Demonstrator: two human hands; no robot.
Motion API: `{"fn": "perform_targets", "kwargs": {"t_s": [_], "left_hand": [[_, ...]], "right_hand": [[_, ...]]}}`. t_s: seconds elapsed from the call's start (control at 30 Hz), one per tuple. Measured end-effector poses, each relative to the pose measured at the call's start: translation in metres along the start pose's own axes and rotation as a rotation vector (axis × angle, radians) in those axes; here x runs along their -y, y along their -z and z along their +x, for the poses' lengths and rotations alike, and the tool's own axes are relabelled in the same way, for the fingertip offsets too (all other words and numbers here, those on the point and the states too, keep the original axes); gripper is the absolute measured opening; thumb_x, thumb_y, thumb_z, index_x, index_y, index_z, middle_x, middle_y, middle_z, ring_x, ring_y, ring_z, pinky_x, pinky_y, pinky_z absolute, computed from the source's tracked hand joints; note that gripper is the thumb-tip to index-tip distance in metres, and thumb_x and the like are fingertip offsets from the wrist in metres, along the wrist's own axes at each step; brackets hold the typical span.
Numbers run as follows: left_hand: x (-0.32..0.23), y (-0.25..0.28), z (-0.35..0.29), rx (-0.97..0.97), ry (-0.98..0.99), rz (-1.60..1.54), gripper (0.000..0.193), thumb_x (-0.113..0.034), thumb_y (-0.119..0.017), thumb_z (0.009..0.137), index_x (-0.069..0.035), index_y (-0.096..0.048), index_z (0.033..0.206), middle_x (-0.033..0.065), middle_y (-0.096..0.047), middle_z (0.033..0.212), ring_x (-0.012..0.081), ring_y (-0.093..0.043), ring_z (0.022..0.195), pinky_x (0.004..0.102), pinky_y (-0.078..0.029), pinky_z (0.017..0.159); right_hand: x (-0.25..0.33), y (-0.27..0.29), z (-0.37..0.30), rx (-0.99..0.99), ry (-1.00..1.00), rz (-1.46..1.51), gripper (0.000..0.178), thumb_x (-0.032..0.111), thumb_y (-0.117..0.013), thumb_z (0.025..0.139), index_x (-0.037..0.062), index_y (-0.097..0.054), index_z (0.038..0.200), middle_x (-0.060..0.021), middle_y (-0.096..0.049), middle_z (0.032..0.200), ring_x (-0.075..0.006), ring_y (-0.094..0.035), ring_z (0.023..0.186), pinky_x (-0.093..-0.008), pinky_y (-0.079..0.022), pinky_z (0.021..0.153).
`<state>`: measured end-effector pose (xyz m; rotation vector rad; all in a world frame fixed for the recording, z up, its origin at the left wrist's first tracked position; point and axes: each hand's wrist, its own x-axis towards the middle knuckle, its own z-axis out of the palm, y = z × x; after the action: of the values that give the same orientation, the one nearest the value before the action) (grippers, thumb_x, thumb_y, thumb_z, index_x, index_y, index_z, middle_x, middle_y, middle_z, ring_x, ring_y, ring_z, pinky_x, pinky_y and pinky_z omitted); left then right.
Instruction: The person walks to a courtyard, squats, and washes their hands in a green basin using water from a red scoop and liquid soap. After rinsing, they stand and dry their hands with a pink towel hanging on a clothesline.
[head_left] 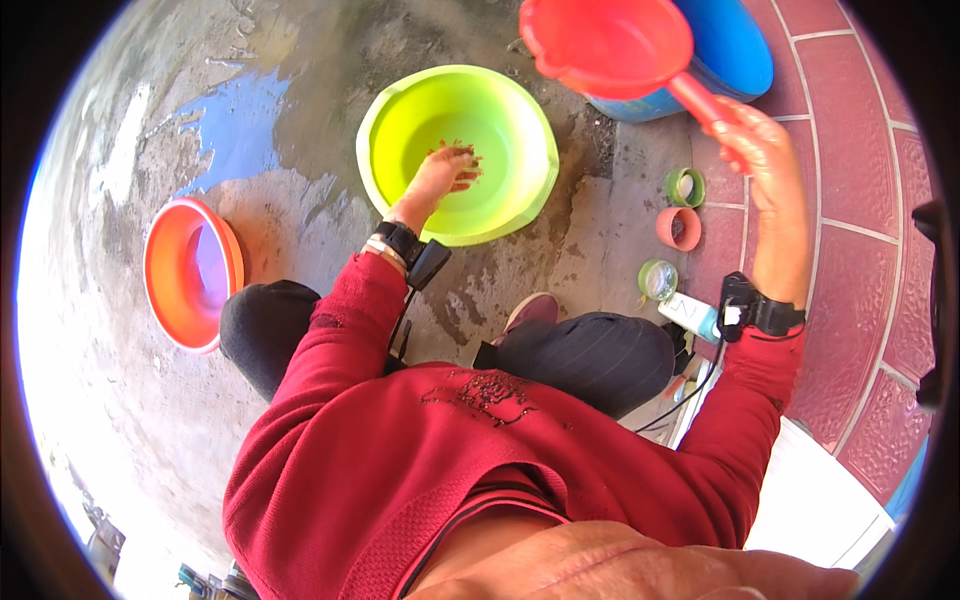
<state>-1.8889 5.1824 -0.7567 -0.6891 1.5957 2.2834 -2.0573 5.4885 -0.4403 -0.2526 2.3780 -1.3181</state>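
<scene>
Head view: one person, two bare hands, sloped wet floor (320,130) ahead.
Left hand (446,175): reaches inside green basin (515,150); fingers loosely curled, gaps between them. Can't tell if the palm holds anything.
Reddish bits (476,160): small, at the fingertips, inside the basin; can't identify.
Right hand (755,142): wrapped round the handle of red dipper (620,45), lifted; end grip probably keeps fingers off the bowl.
Blue tub (740,45): behind dipper in view; contact unclear.
Basin placement: between knees and tub, likely for easy reach by either arm.
Orange basin (180,290): round, by the left knee.
Materials: smooth, glossy plastic vessels; rough grey floor; textured red tiles (855,200); knit red sleeves (330,330).
</scene>
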Motion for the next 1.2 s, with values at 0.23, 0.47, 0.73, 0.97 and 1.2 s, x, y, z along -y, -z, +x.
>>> {"fn": "perform_targets", "kwargs": {"t_s": [0.23, 0.47, 0.73, 0.97, 1.2], "left_hand": [[0.003, 0.011, -0.006, -0.178, 0.053, -0.471, 0.034, -0.008, -0.048, 0.091, 0.0, -0.044, 0.124, 0.0111, -0.059, 0.106, 0.0207, -0.06, 0.09, 0.0329, -0.051, 0.076], [0.021, 0.027, -0.005, -0.232, 0.138, -0.401, 0.036, -0.009, -0.05, 0.09, -0.001, -0.045, 0.125, 0.0104, -0.058, 0.107, 0.0206, -0.061, 0.09, 0.0322, -0.051, 0.073], [0.027, 0.033, 0.002, -0.311, 0.154, -0.328, 0.032, -0.011, -0.052, 0.088, -0.002, -0.052, 0.119, 0.0079, -0.059, 0.103, 0.0187, -0.061, 0.086, 0.0311, -0.049, 0.07], [0.039, 0.043, 0.007, -0.376, 0.215, -0.165, 0.027, -0.017, -0.054, 0.088, -0.006, -0.058, 0.112, 0.0064, -0.062, 0.102, 0.0191, -0.062, 0.085, 0.0326, -0.05, 0.068], [0.056, 0.04, 0.018, -0.108, 0.136, 1.045, 0.037, -0.031, -0.058, 0.079, -0.001, -0.067, 0.098, 0.0148, -0.068, 0.086, 0.0245, -0.067, 0.079, 0.0362, -0.051, 0.066]], "right_hand": [[-0.05, -0.102, 0.01, 0.12, 0.105, -0.593, 0.044, 0.019, -0.068, 0.076, 0.005, -0.064, 0.117, -0.0195, -0.068, 0.102, -0.0306, -0.067, 0.09, -0.0372, -0.052, 0.078], [-0.062, -0.124, 0.006, -0.075, 0.781, -1.095, 0.032, 0.009, -0.062, 0.078, 0.0121, -0.067, 0.109, -0.0052, -0.065, 0.098, -0.0253, -0.058, 0.079, -0.038, -0.051, 0.069], [-0.04, -0.077, 0.019, -0.598, 0.919, -1.121, 0.037, 0.013, -0.068, 0.078, 0.0173, -0.066, 0.115, -0.0031, -0.065, 0.103, -0.0243, -0.061, 0.082, -0.0358, -0.051, 0.073], [-0.054, -0.009, 0.107, -0.745, 0.219, -0.443, 0.042, 0.032, -0.065, 0.084, 0.0085, -0.063, 0.119, -0.0145, -0.066, 0.106, -0.0296, -0.064, 0.095, -0.0361, -0.049, 0.087], [-0.056, -0.053, 0.166, -0.725, 0.207, -0.306, 0.061, 0.04, -0.07, 0.08, 0.0028, -0.057, 0.127, -0.0146, -0.064, 0.11, -0.0241, -0.061, 0.1, -0.0333, -0.045, 0.092]]}}
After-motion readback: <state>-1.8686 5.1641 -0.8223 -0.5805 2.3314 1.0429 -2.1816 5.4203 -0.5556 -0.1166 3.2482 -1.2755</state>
